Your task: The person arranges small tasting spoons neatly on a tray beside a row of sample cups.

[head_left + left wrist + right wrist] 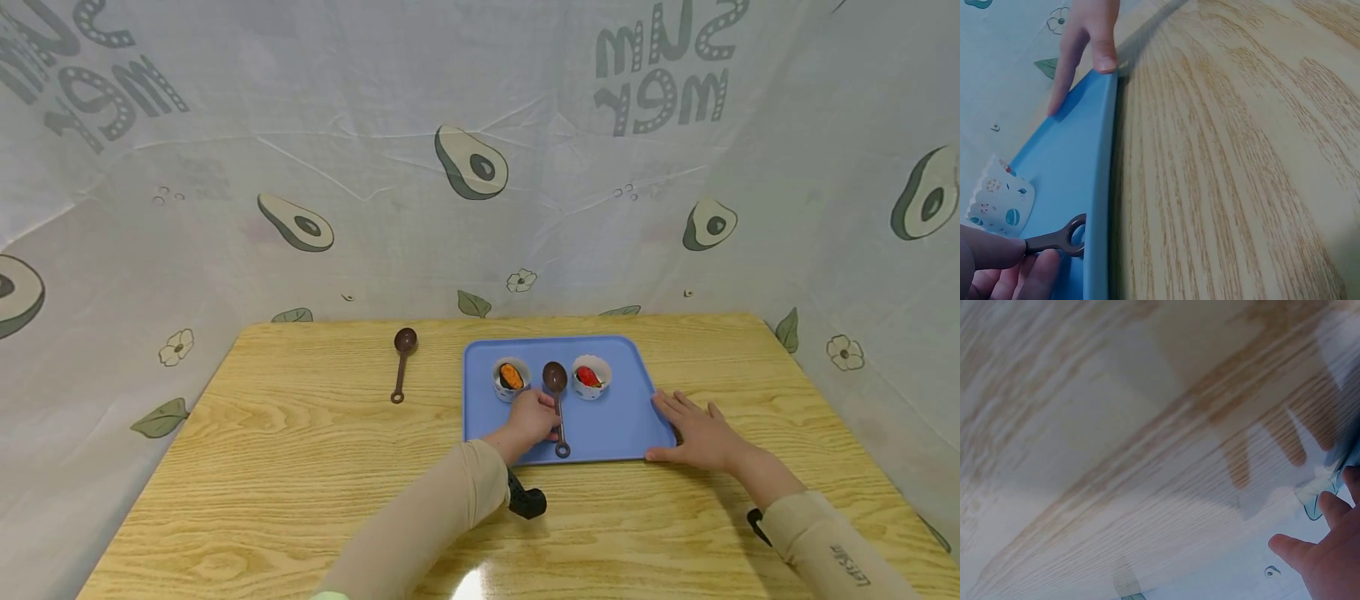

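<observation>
On a blue tray [611, 429] lies a brown spoon [555, 377], its bowl pointing to the back and its ringed handle end toward the front rim. The left hand [534, 417] pinches the spoon's handle; in the left wrist view the thumb lies over the handle [1054, 241] with fingers beneath. At the tray's right front corner, the right hand [697, 433] rests with its fingers spread on the rim. Two white patterned cups stand on the tray beside the spoon: the left cup [501, 392] holds an orange-and-black piece [512, 376], the right cup [594, 391] a red piece [588, 377].
A second brown spoon [401, 367] lies on the wooden table [315, 467], left of the tray. Behind the table hangs a pale curtain [390, 167] printed with avocados, and it also borders both sides.
</observation>
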Motion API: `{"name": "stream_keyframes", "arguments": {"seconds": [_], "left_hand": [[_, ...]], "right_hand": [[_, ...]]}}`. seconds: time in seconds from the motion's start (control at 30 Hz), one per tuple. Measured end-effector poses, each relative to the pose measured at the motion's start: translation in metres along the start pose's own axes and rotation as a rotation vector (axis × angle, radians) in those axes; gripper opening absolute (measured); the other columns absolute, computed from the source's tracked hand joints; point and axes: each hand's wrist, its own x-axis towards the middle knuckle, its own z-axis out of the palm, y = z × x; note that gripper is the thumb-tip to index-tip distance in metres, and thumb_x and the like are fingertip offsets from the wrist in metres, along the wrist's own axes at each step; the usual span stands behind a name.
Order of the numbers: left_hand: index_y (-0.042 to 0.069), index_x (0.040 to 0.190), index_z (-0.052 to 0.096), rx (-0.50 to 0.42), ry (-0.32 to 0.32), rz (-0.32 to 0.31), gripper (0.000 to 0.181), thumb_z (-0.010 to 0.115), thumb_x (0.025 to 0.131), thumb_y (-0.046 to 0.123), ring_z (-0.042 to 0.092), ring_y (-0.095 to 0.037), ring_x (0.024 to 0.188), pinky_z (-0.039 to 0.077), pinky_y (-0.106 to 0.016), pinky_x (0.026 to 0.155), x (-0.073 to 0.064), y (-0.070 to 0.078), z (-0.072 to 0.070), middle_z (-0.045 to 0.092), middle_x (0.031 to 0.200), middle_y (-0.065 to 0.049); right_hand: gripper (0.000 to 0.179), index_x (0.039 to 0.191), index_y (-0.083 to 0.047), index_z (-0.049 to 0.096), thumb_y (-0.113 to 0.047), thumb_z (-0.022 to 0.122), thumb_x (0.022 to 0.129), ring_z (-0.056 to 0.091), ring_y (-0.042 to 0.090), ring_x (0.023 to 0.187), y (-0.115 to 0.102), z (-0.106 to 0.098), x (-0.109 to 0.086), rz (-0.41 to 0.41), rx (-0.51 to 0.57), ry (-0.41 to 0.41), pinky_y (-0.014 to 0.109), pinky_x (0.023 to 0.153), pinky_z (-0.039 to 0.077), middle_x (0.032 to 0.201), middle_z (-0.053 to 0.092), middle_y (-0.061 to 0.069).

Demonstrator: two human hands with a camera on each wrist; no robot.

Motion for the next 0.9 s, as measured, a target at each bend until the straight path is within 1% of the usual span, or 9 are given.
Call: {"name": "stream_keyframes", "arguments": {"seconds": [0.2,0.3,0.4,0.53,0.63,0.77,0.9], "left_hand": [[-0.001,0.089,0.057,0.083,0.04,0.018,0.012,0.065,0.081,-0.005,0.049,-0.008,0.045,0.052,-0.024,0.048,-0.002,0.0006,0.0008,0.058,0.076,-0.006],[-0.001,0.089,0.057,0.094,0.049,0.018,0.012,0.065,0.081,-0.005,0.049,-0.008,0.045,0.051,-0.023,0.047,-0.0028,0.0007,0.0011,0.057,0.075,-0.005],[-0.001,0.088,0.057,0.112,0.063,0.032,0.012,0.064,0.08,-0.006,0.05,-0.009,0.044,0.05,-0.023,0.046,-0.004,0.0005,0.001,0.057,0.072,-0.004],[-0.004,0.087,0.057,0.147,0.087,0.062,0.011,0.063,0.078,-0.008,0.054,-0.012,0.043,0.049,-0.022,0.045,-0.0062,0.0006,-0.0005,0.06,0.068,-0.007],[-0.005,0.087,0.058,0.165,0.096,0.075,0.012,0.063,0.078,-0.008,0.058,-0.015,0.045,0.049,-0.022,0.045,-0.0073,0.0006,-0.0013,0.062,0.069,-0.009],[-0.005,0.088,0.058,0.176,0.1,0.084,0.011,0.064,0.078,-0.007,0.06,-0.017,0.047,0.049,-0.022,0.044,-0.0081,0.0002,-0.0014,0.063,0.07,-0.01],[-0.004,0.088,0.058,0.162,0.097,0.066,0.011,0.064,0.079,-0.006,0.057,-0.015,0.045,0.049,-0.023,0.044,-0.0081,0.0001,-0.0014,0.063,0.071,-0.01]], "right_hand": [[0.099,0.143,0.003,0.033,-0.058,0.068,0.074,0.026,0.05,0.133,-0.0015,-0.0014,-0.0004,-0.002,0.002,0.002,0.074,0.099,0.015,0.146,0.033,0.026],[0.098,0.143,0.003,0.033,-0.058,0.068,0.074,0.026,0.05,0.133,-0.0017,-0.0015,-0.0004,-0.003,0.002,0.003,0.074,0.099,0.015,0.146,0.033,0.026],[0.098,0.143,0.003,0.033,-0.058,0.068,0.074,0.026,0.05,0.133,-0.0014,-0.0014,-0.0002,-0.004,0.0,0.003,0.074,0.098,0.015,0.146,0.033,0.026],[0.099,0.143,0.003,0.033,-0.058,0.068,0.074,0.026,0.05,0.133,-0.0015,-0.0015,-0.0002,-0.004,0.001,0.002,0.074,0.098,0.015,0.146,0.033,0.025],[0.099,0.143,0.003,0.033,-0.059,0.068,0.074,0.025,0.05,0.134,-0.0016,-0.0015,-0.0002,-0.003,0.003,0.0,0.074,0.099,0.015,0.147,0.033,0.025],[0.099,0.143,0.003,0.032,-0.059,0.067,0.074,0.025,0.05,0.134,-0.0011,-0.0009,0.0,0.0,0.003,-0.002,0.074,0.099,0.015,0.147,0.033,0.025],[0.099,0.143,0.002,0.032,-0.059,0.067,0.074,0.025,0.05,0.134,-0.0002,-0.0004,0.0006,0.002,-0.001,-0.005,0.074,0.099,0.015,0.147,0.033,0.025]]}}
